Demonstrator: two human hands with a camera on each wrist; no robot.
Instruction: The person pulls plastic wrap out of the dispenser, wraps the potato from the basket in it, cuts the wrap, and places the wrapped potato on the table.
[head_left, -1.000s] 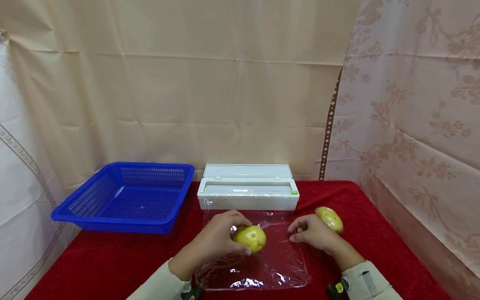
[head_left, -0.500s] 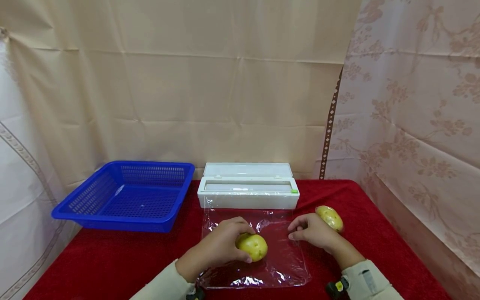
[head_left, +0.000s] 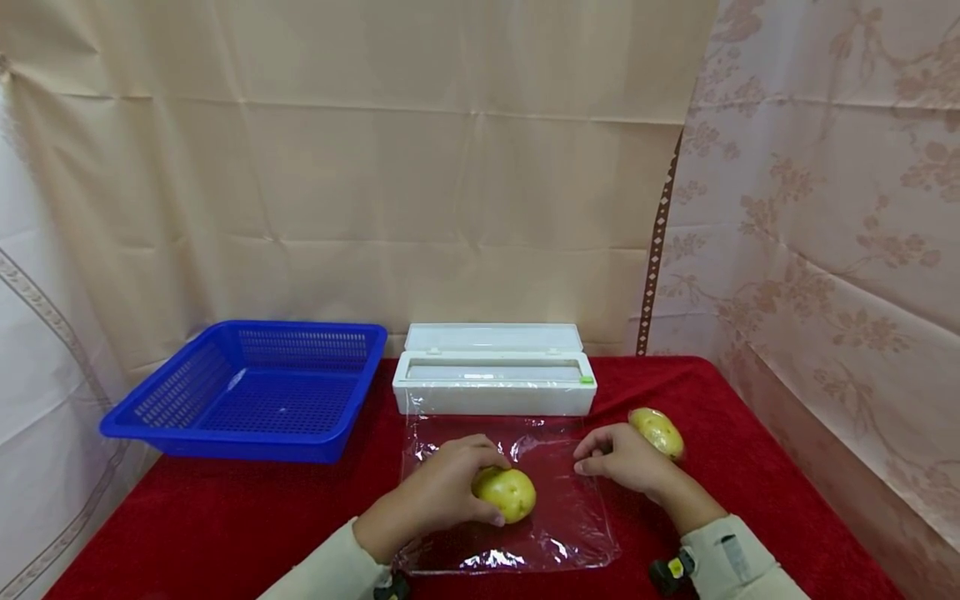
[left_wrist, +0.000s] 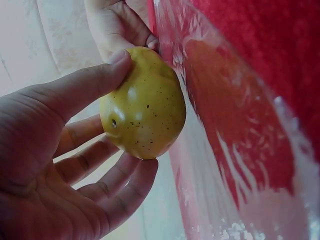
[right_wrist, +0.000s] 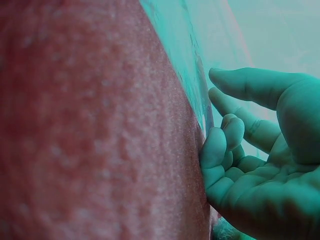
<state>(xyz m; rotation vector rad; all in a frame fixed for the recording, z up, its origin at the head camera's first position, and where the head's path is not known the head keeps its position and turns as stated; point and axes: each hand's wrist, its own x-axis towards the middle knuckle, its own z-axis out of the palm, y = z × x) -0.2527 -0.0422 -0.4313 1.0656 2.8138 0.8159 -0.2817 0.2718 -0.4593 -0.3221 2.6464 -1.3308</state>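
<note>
A smooth yellow potato point(head_left: 510, 497) with small dark specks is gripped by my left hand point(head_left: 450, 483), low over a sheet of cling film point(head_left: 558, 492). In the left wrist view the thumb lies on one side of the potato point(left_wrist: 145, 107) and the fingers on the other. At the film's right edge my right hand point(head_left: 626, 458) rests with loosely curled fingers. The right wrist view has that hand's point(right_wrist: 265, 150) thumb and forefinger apart, holding nothing. Just behind it lies a second potato point(head_left: 657, 433), wrapped in film.
The film runs out of a white dispenser box point(head_left: 495, 402) with a raised lid and a green slider point(head_left: 587, 380). At the back left stands a blue plastic basket point(head_left: 262, 446). A red cloth point(head_left: 217, 517) covers the table; curtains point(head_left: 375, 167) hang behind and beside it.
My left hand has lowered the potato slightly toward the near side, over the film, and then stayed there. The right hand has kept its place by the film's edge.
</note>
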